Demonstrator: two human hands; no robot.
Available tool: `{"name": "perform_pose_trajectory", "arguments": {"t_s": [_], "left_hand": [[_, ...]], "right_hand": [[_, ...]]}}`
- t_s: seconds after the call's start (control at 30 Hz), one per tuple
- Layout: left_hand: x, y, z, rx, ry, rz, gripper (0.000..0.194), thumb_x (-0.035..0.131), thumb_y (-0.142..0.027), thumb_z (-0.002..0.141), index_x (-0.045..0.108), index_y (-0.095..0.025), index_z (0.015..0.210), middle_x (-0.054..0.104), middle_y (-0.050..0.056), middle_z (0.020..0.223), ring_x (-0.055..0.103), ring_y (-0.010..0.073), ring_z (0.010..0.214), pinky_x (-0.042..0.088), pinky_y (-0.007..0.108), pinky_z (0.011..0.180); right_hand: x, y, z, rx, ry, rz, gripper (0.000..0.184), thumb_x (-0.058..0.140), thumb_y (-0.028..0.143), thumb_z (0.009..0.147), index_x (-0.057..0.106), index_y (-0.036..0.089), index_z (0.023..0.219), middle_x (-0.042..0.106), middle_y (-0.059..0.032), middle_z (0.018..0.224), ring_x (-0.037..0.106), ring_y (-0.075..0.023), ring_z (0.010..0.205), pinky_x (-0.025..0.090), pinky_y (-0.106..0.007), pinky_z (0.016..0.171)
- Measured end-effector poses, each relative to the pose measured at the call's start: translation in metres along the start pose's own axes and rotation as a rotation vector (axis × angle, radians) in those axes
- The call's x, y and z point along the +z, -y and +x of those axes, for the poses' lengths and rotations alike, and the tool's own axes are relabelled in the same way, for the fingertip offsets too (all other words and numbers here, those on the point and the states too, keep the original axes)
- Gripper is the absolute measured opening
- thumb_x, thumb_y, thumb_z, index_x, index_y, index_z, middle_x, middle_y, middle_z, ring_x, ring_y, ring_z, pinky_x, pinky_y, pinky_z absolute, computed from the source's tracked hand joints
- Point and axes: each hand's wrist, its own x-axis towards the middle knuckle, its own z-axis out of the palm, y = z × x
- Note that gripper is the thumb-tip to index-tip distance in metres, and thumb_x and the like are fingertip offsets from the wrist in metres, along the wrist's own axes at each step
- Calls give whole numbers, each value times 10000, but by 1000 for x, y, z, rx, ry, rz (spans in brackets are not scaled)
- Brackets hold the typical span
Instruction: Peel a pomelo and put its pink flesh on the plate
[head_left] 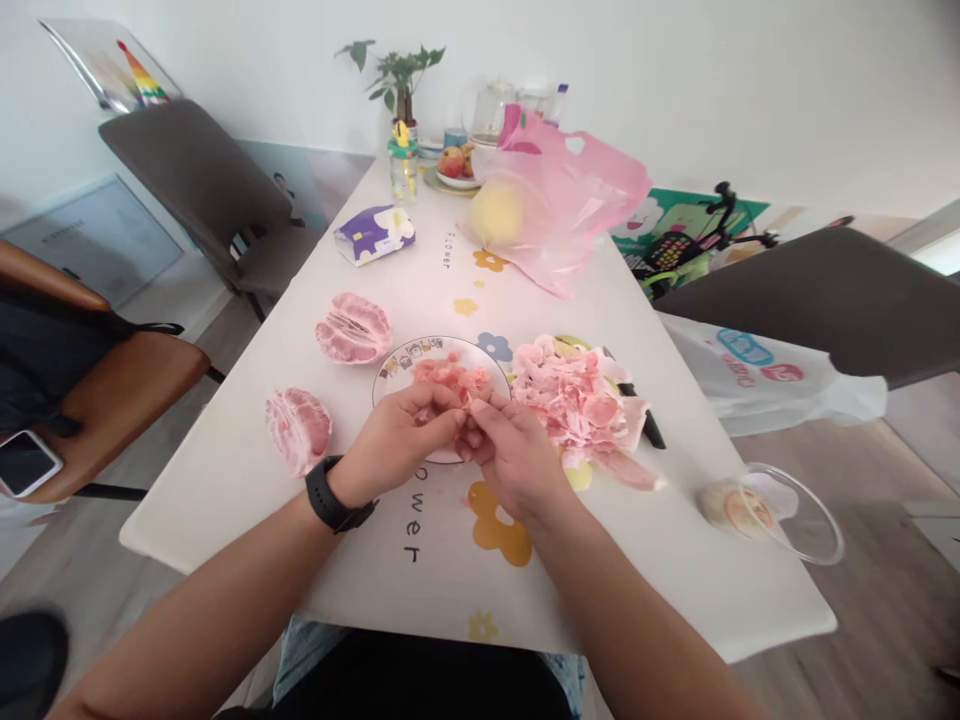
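Observation:
Over the near half of a white plate (386,385) with a cartoon rim, my left hand (405,430) and my right hand (514,440) meet at the fingertips. Both are closed in a pinch on a small piece of pomelo, mostly hidden by the fingers. Loose pink pomelo flesh (454,375) lies on the plate just beyond them. To the left rest two peeled pomelo chunks, a larger one (354,328) and a smaller one (298,430). Beside my right hand is a heap of pale pink pomelo peel and membranes (577,395). My left wrist wears a black watch.
A dark-handled knife (651,425) lies partly under the peel. A clear cup (780,515) stands near the table's right edge. Farther back are a purple tissue pack (375,235), a pink plastic bag (570,195) with a yellow fruit, a jar (403,170) and a fruit plate (457,182).

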Motion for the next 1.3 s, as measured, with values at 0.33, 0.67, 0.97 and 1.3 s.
{"name": "perform_pose_trajectory", "arguments": {"t_s": [0.33,0.67,0.97,1.3], "left_hand": [[-11,6,7,79,-260,444,75,687,-275,869,701,-207,897,713,9,835,653,170,763,540,319,752],[-22,9,15,89,-322,551,213,659,-359,914,720,-197,789,645,16,765,586,181,765,457,308,739],[-26,-3,17,-100,-216,-544,265,594,-236,769,771,-99,911,668,95,895,586,152,761,502,245,652],[-21,2,12,-69,-140,-394,271,711,-161,825,749,-150,1092,716,77,1055,651,153,915,525,290,872]], "right_hand": [[-12,20,-2,-134,-171,-223,206,680,400,891,647,210,817,643,8,703,574,-140,621,486,-282,602],[-105,60,10,-682,-658,-1444,251,523,222,843,760,187,918,747,-136,1025,699,-265,890,557,-437,868],[-103,64,2,-443,-821,-1512,358,473,331,945,766,197,1099,641,-74,682,628,-301,749,517,-483,802],[-83,45,9,-789,-682,-1435,287,533,347,991,766,180,978,737,-134,942,675,-300,920,535,-507,934]]}}
